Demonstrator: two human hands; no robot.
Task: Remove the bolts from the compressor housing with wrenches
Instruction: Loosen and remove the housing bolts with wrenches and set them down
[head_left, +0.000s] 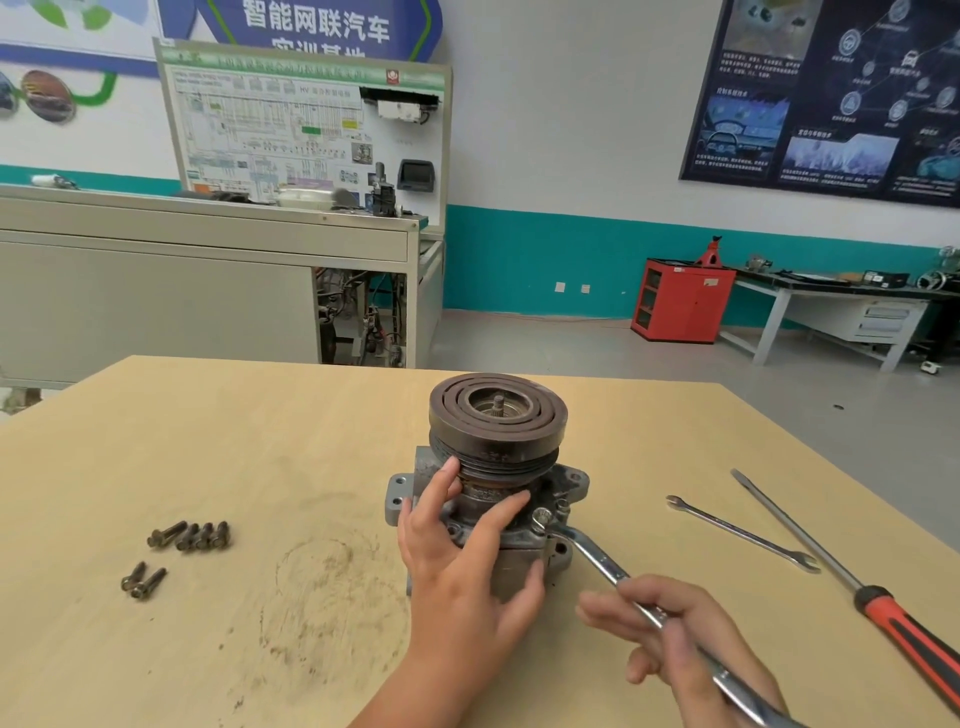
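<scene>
Workshop, wooden table (260, 441). Compressor housing (570, 484) upright at centre: likely heavy, rigid, greasy. Left hand (462, 556) wrapped round body, steadying. Right hand (675, 639) clasping wrench (592, 558) shank; ring apparently seated on bolt (543, 517).

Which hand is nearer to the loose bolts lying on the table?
Left. The left hand grips the compressor, just right of the bolts; the right hand holds the wrench on the compressor's far side, farther from them.
</scene>
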